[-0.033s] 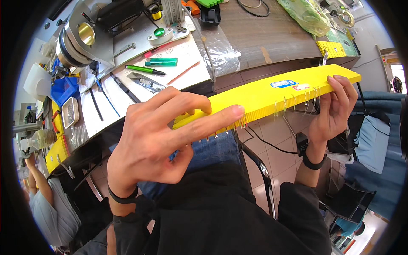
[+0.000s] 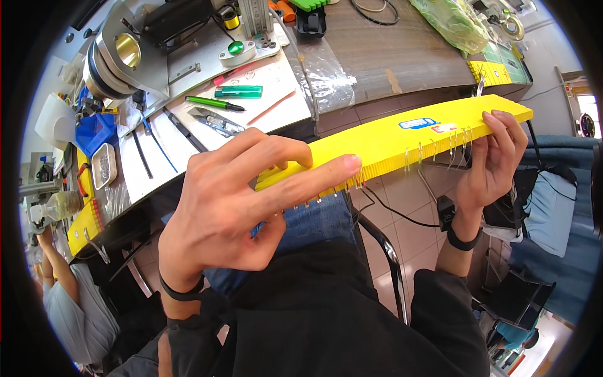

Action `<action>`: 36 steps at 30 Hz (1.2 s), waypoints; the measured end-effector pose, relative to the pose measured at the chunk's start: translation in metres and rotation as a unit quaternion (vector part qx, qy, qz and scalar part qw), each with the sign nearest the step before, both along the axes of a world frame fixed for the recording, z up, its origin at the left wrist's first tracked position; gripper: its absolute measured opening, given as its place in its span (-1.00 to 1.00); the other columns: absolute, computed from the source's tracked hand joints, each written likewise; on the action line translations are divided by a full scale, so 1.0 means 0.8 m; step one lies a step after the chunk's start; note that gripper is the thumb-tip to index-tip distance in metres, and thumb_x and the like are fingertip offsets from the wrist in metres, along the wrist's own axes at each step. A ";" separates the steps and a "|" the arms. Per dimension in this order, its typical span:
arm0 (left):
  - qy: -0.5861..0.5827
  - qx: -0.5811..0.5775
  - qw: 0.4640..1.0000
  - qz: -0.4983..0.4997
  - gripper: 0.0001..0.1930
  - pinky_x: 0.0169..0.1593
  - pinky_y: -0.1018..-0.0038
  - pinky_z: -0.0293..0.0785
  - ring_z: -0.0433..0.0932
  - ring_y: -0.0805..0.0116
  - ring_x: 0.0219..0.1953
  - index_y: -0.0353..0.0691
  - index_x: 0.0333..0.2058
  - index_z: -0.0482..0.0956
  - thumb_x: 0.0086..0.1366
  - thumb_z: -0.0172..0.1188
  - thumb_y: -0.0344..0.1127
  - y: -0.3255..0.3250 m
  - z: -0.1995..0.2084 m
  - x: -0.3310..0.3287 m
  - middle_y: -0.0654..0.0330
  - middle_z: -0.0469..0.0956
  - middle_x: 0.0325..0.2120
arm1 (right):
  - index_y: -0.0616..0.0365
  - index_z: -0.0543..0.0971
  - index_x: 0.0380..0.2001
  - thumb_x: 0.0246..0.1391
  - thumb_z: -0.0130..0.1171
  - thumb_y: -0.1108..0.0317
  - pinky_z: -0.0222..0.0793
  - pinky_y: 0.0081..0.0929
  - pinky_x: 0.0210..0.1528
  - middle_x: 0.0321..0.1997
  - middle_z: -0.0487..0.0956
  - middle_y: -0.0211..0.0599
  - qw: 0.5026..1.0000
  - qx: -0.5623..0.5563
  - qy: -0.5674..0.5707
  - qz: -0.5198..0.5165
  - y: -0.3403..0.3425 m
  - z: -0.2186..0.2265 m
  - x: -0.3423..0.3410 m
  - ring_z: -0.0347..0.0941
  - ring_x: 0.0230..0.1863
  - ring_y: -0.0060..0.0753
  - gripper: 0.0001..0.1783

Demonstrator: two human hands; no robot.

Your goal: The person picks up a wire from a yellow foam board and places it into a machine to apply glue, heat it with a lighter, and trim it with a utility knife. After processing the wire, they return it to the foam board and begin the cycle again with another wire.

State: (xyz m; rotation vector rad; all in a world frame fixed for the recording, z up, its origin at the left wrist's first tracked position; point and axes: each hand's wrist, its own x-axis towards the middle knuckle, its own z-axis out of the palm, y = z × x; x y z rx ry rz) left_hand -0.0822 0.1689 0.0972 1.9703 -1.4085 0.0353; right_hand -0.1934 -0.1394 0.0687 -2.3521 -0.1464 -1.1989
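A long yellow foam strip [image 2: 370, 139] with a ridged edge spans the space above my lap, slanting up to the right. Several small metal wire pieces [image 2: 433, 149] hang from slots along its near edge. At the left end, my left hand [image 2: 232, 201] grips the strip, the index finger stretched along its face and the other fingers bent. My right hand [image 2: 499, 151] pinches the right end, fingers on top and thumb beneath. A blue-and-white sticker [image 2: 418, 123] and a red-and-white one [image 2: 445, 128] are on the strip's face. My left fingertips beneath it are partly hidden.
On the bench lie a green pen [image 2: 215, 103], a teal case [image 2: 239, 92], a black pen-like tool [image 2: 185, 129] and a small metal tray [image 2: 104, 166]. A machine with a round wheel [image 2: 116, 60] stands at far left. A chair's metal armrest [image 2: 386, 251] is near my lap.
The strip's right end and my right hand have shifted very slightly left. My left hand keeps its hold.
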 end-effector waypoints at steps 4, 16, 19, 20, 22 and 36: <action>0.007 0.005 1.000 0.008 -0.22 -0.35 0.43 0.46 0.52 0.22 -0.41 -0.05 -0.05 0.65 -0.45 0.02 -0.52 0.001 0.001 -0.001 0.12 0.57 -0.37 | 0.22 0.57 -0.07 0.14 0.10 0.60 0.39 -0.65 -0.20 0.03 0.38 -0.20 1.000 0.009 -0.023 0.003 0.002 -0.002 0.007 0.38 -0.05 -0.44 -0.72; 0.016 0.003 1.000 0.020 -0.22 -0.36 0.44 0.46 0.51 0.23 -0.42 -0.08 -0.05 0.65 -0.45 0.01 -0.53 0.003 -0.001 -0.003 0.12 0.57 -0.37 | 0.25 0.54 -0.04 0.19 0.05 0.58 0.40 -0.63 -0.12 0.06 0.36 -0.20 1.000 0.011 -0.002 0.003 0.001 -0.007 0.005 0.37 0.02 -0.43 -0.73; 0.012 0.003 1.000 0.016 -0.22 -0.37 0.44 0.46 0.51 0.24 -0.42 -0.06 -0.05 0.65 -0.45 0.01 -0.53 0.002 -0.002 -0.003 0.12 0.57 -0.36 | 0.28 0.51 -0.02 0.23 0.00 0.59 0.38 -0.59 -0.02 0.11 0.33 -0.20 1.000 0.024 0.016 0.007 0.001 -0.009 0.003 0.37 0.08 -0.42 -0.73; 0.010 0.001 1.000 0.016 -0.21 -0.37 0.44 0.47 0.50 0.24 -0.42 -0.04 -0.04 0.65 -0.45 0.01 -0.54 0.002 -0.003 -0.003 0.13 0.56 -0.36 | 0.28 0.51 -0.02 0.23 0.00 0.59 0.38 -0.58 -0.01 0.11 0.33 -0.19 0.999 0.035 0.019 0.009 0.001 -0.009 0.003 0.37 0.09 -0.42 -0.73; 0.007 0.000 1.000 0.016 -0.21 -0.37 0.44 0.47 0.50 0.25 -0.43 -0.03 -0.04 0.65 -0.45 0.01 -0.54 0.001 -0.004 -0.004 0.13 0.56 -0.36 | 0.25 0.54 -0.04 0.19 0.05 0.59 0.42 -0.62 -0.11 0.07 0.35 -0.19 1.000 0.025 0.001 0.006 0.002 -0.009 0.007 0.37 0.02 -0.43 -0.73; -0.016 0.076 0.997 0.020 -0.17 -0.27 0.33 0.51 0.53 0.13 -0.33 -0.01 0.11 0.52 -0.31 0.09 -0.62 -0.019 0.002 -0.002 0.13 0.52 -0.31 | 0.22 0.56 -0.07 0.14 0.07 0.64 0.49 -0.57 -0.09 0.05 0.36 -0.21 0.999 0.047 -0.013 0.000 -0.005 -0.018 0.015 0.38 0.02 -0.40 -0.71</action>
